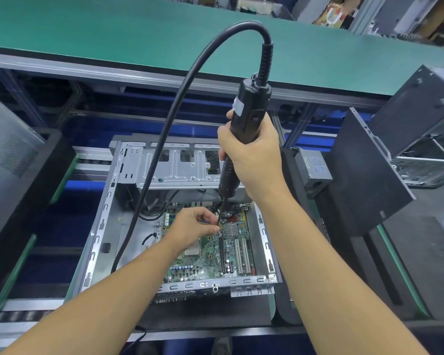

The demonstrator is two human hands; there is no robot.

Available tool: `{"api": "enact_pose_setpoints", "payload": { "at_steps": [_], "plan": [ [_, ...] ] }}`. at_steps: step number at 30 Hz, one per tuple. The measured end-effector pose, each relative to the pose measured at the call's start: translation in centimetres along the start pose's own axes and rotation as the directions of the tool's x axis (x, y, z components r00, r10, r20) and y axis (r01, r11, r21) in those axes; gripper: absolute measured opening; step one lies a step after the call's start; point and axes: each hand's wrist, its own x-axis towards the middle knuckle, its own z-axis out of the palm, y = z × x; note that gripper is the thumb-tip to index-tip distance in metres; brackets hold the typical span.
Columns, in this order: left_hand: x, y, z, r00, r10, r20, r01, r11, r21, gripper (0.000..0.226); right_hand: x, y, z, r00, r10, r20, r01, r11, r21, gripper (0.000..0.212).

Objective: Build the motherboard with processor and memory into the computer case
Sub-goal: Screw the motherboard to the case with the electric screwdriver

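The electric screwdriver (249, 111) is clasped upright in the right hand (254, 155), its bit (222, 211) pinched in the left hand (190, 229) grip over the motherboard (215, 252) inside the case (100, 226).

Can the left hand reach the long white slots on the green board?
Probably yes: the case is open and the white slots lie uncovered beside the left hand, though it is busy pinching the screwdriver bit.
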Motion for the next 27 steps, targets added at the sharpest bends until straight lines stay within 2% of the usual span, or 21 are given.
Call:
{"api": "enact_pose_setpoints", "payload": {
  "at_steps": [11,18,23,27],
  "plan": [
    [0.2,0.6,0.7,1.0,0.021,-0.018,-0.018,0.987,0.158,0.02,0.1,0.6,-1.0,1.0,-0.018,-0.026,0.017,1.0,-0.027,0.023],
    [0.7,0.9,2.2,0.986,0.152,-0.066,-0.119,0.929,0.35,0.024,-0.1,0.8,-1.4,0.998,-0.052,-0.024,0.051,0.999,-0.01,0.027],
    [1.5,1.3,3.1,0.974,0.227,0.022,-0.21,0.852,0.479,0.024,0.2,1.4,-2.4,0.998,-0.039,-0.042,0.037,0.999,-0.038,0.017],
    [2.3,1.3,3.6,0.96,0.257,0.109,-0.272,0.777,0.568,0.013,0.0,2.1,-2.8,0.997,-0.04,-0.062,0.036,0.998,-0.061,0.022]
  ]
}}
